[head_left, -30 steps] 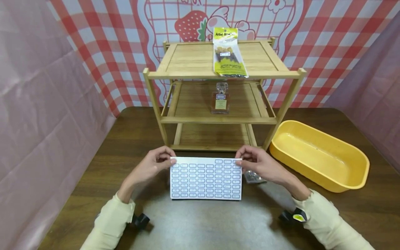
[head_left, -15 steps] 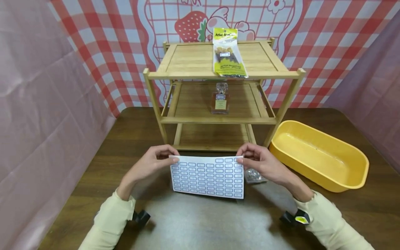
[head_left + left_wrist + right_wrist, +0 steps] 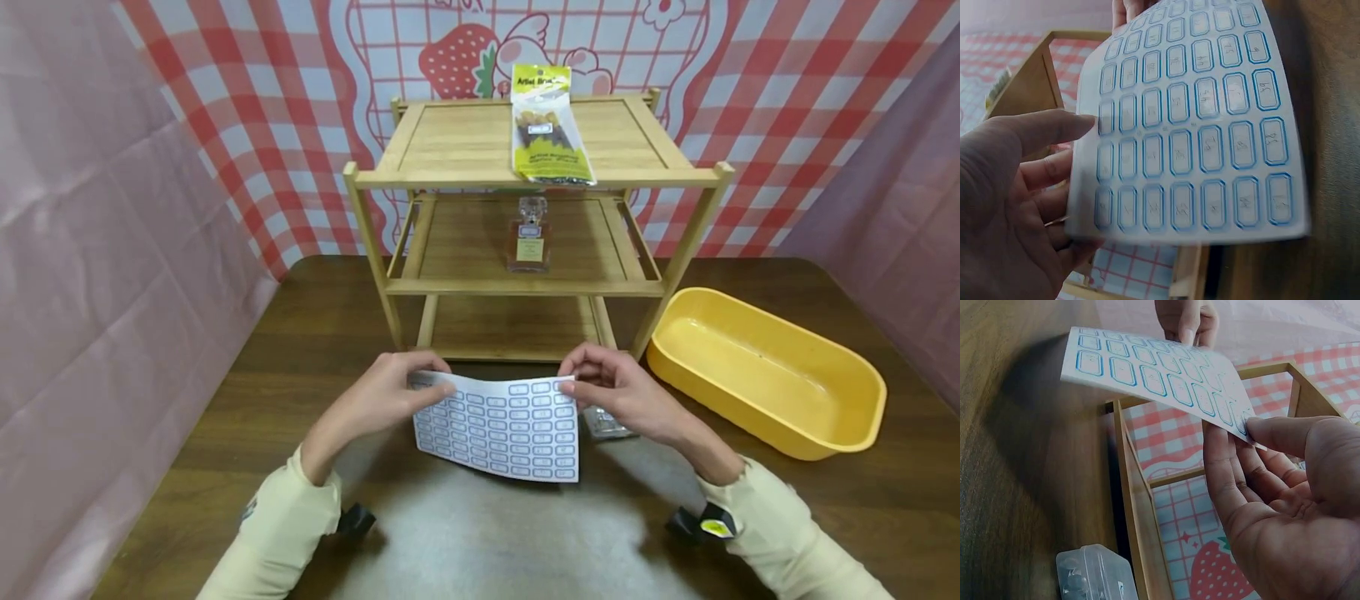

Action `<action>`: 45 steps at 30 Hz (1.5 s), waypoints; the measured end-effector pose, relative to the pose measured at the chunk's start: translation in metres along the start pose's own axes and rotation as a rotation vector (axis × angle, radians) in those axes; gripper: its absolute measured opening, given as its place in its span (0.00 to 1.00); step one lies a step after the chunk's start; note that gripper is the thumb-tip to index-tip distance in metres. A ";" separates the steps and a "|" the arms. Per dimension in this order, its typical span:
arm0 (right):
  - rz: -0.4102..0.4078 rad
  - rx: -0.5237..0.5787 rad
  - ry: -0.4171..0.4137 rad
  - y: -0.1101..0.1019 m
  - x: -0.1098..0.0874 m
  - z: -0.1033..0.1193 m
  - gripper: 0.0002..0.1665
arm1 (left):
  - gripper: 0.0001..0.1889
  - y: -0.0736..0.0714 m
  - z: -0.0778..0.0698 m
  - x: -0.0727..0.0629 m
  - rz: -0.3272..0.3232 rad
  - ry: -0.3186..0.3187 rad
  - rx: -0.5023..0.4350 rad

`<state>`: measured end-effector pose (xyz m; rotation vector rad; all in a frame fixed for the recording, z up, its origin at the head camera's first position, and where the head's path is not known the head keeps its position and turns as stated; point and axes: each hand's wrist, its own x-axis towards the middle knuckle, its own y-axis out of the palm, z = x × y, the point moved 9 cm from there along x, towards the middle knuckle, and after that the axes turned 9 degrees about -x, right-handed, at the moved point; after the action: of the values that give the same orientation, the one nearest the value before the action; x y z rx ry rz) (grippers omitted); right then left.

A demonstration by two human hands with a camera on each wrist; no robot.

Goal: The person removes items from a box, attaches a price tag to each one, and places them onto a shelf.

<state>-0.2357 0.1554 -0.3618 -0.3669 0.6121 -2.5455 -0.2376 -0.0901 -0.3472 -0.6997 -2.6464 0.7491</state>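
Note:
A white sheet of blue-bordered label stickers (image 3: 498,429) is held up above the table, its face toward me. Small handwritten marks, some of them numbers, fill the labels in the left wrist view. My left hand (image 3: 390,392) pinches the sheet near its upper left corner, thumb in front and fingers behind. At the upper right corner my right hand (image 3: 626,392) pinches it the same way. Between the hands the sheet bows a little. Partly behind the right hand lies a clear plastic box (image 3: 1094,575) with small shiny pieces inside.
A three-tier wooden shelf (image 3: 536,287) stands behind the hands. Its top bears a yellow packet of artist brushes (image 3: 551,133); a perfume bottle (image 3: 528,242) stands on the middle tier. To the right sits a yellow plastic basin (image 3: 765,375) on the brown table (image 3: 247,425).
My left hand has moved right along the sheet's top edge, and the sheet now bends and tilts on that side. The right hand has shifted only slightly.

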 end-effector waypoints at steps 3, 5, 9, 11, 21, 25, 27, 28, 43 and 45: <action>0.002 -0.007 0.011 0.001 0.001 -0.001 0.04 | 0.07 0.003 -0.007 0.002 0.005 0.017 0.033; -0.002 -0.009 0.006 0.001 0.001 0.001 0.04 | 0.08 0.006 -0.010 0.004 0.012 0.032 0.047; -0.013 -0.006 -0.021 0.002 0.002 0.005 0.04 | 0.08 0.014 -0.019 0.009 0.033 0.058 0.046; -0.019 -0.002 -0.040 0.003 0.003 0.007 0.04 | 0.07 0.019 -0.024 0.012 0.047 0.072 0.039; -0.035 0.024 -0.077 0.008 0.006 0.010 0.04 | 0.08 0.040 -0.040 0.021 0.093 0.073 0.016; -0.037 0.032 -0.084 0.010 0.005 0.011 0.04 | 0.10 0.046 -0.043 0.023 0.096 0.078 0.000; -0.037 0.034 -0.078 0.010 0.005 0.011 0.04 | 0.10 0.047 -0.043 0.024 0.095 0.081 -0.004; -0.040 0.035 -0.077 0.010 0.005 0.011 0.04 | 0.10 0.048 -0.044 0.024 0.094 0.082 -0.007; -0.077 -0.003 -0.058 0.005 0.000 0.007 0.03 | 0.09 0.050 -0.038 0.023 0.079 0.053 -0.053; -0.065 -0.009 -0.058 0.005 -0.001 0.006 0.03 | 0.09 0.050 -0.038 0.023 0.080 0.062 -0.054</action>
<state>-0.2304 0.1497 -0.3589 -0.4697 0.5989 -2.5848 -0.2234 -0.0252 -0.3405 -0.8341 -2.6047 0.6686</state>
